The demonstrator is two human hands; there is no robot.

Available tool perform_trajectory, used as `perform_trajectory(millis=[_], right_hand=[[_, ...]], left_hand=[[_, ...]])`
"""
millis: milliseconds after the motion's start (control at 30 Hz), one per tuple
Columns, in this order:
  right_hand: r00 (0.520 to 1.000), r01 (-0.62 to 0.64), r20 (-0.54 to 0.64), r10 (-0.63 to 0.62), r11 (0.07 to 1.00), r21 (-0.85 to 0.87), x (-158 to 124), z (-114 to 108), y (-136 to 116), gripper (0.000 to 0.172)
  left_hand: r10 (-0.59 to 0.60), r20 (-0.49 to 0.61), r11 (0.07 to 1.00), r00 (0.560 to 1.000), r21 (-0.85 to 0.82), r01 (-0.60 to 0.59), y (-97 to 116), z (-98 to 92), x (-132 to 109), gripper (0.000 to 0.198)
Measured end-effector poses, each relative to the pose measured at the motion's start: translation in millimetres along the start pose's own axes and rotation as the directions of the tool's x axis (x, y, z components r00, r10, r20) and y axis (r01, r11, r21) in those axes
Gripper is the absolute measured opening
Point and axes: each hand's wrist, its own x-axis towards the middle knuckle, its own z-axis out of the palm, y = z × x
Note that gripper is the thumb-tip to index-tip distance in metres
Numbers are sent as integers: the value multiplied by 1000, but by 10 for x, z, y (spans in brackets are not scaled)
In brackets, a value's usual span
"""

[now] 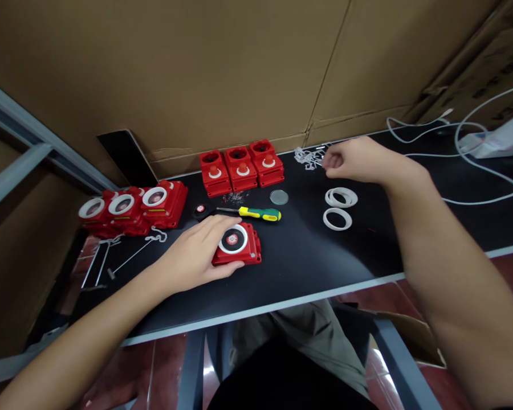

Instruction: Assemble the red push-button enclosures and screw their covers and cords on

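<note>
My left hand (192, 250) grips a red box (251, 246) that lies on the black table, fingers over its far side and thumb along the near side. A white ring (244, 234) on the box surrounds a black disc with a red and white centre. At the back right, my right hand (354, 159) has its fingers pinched beside a pile of white chains (310, 158). What those fingers hold, if anything, is hidden. Behind the held box lies a green and yellow screwdriver (260, 214), close to a clear round disc (279, 197).
Three red boxes with knobs (241, 169) stand at the back. More red boxes with white rings (165, 208) sit at the left, by a dark tablet (128, 156) and metal rods (130, 259). Loose white rings (337, 219) lie right of centre. A white cable (487, 171) curves at the right.
</note>
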Motion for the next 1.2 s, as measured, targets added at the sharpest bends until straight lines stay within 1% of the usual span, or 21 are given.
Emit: perform_trajectory(millis=[67,133,200,267,333,367,433,500,567,633,767,833,933,1033,1200], right_hand=[[990,129,-66,-124,988,89,-75,63,-222,22],[957,288,-97,-274,939,188,-171,194,-491,20],[899,435,-89,-429,850,297,-281,370,-759,23],[827,542,-85,-555,750,379,-387,538,-975,21],[777,607,-128,-616,679,413,-474,656,-1115,20],[754,638,-171,-635,645,420,-506,692,-1156,19],[704,700,-273,-655,576,422,-548,731,-1198,16],[670,734,-325,-668,530,424,-564,751,-1209,14],[673,727,-303,-675,529,438,-562,776,-1210,15],[692,704,-263,-673,547,453,-553,809,-1211,15],[728,663,-234,-644,575,479,-539,884,-1219,14],[738,647,-211,-641,584,490,-535,926,-1224,14],[731,645,-175,-660,584,493,-528,986,-1230,10],[717,656,-164,-677,578,486,-521,1019,-1232,8],[695,667,-132,-707,566,484,-510,964,-1205,7]], left_hand=[[-10,5,1000,1000,-18,10,4,0,0,66],[-24,13,999,1000,-29,24,11,-1,-1,67],[-35,22,999,999,-35,35,16,-3,-3,68],[-45,26,998,999,-44,47,18,-7,-3,68],[-57,28,996,998,-66,59,16,-14,0,68],[-67,26,994,997,-81,69,15,-19,3,69],[-91,22,989,996,-119,93,13,-28,13,71],[-112,14,981,994,-156,113,11,-35,27,70],[-127,18,973,992,-190,128,7,-38,43,67],[-139,25,967,990,-211,141,0,-36,57,65],[-147,27,961,989,-232,150,-12,-32,74,64],[-154,27,957,988,-243,156,-13,-33,76,64],[-169,31,949,985,-265,171,-12,-37,73,65],[-178,38,945,983,-274,182,-11,-36,69,65],[-187,48,940,981,-280,193,-9,-25,67,64]])
